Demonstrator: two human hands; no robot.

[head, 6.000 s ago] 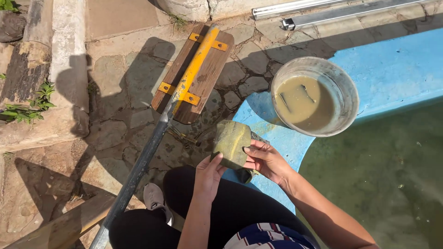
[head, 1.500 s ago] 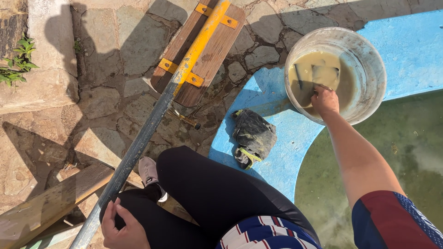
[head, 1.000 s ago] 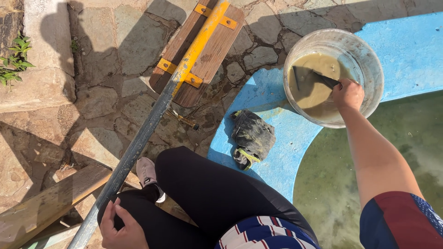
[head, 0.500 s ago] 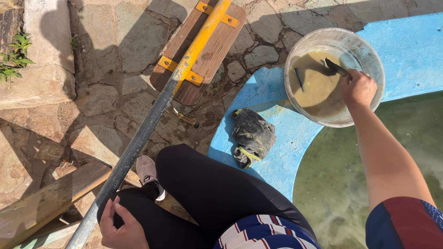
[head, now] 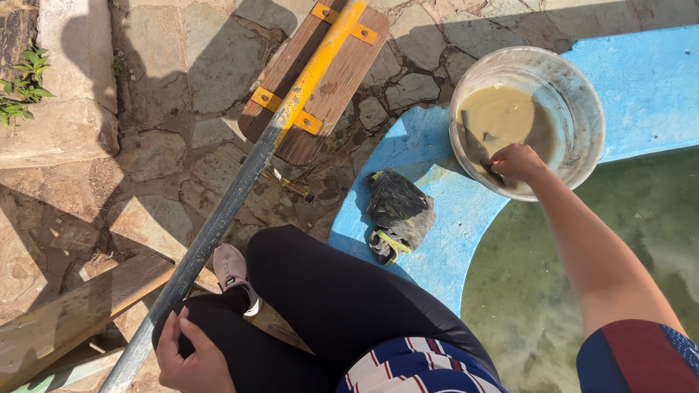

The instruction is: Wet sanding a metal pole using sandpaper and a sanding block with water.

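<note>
One bucket (head: 579, 109) of murky tan liquid sits on the blue pool rim (head: 437, 240) at far right, where the right hand (head: 517, 161) is closed around a dark, thin tool (head: 477, 149) dipped inside; wet, it will likely be slippery, best gripped high on its handle. The left hand (head: 191, 356), loosely curled, rests near-left against a stiff, heavy-looking pole (head: 218, 218); no labels or signs show.

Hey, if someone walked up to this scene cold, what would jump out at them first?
Probably the bright blue pool edge curving around murky green water, with a clear bucket of beige liquid standing on it. The right hand dips into that bucket, gripping a dark tool. To the left, a long pole with a yellow end crosses a brown wooden board on the stone paving, and the left hand rests on the knee beside it.
</note>
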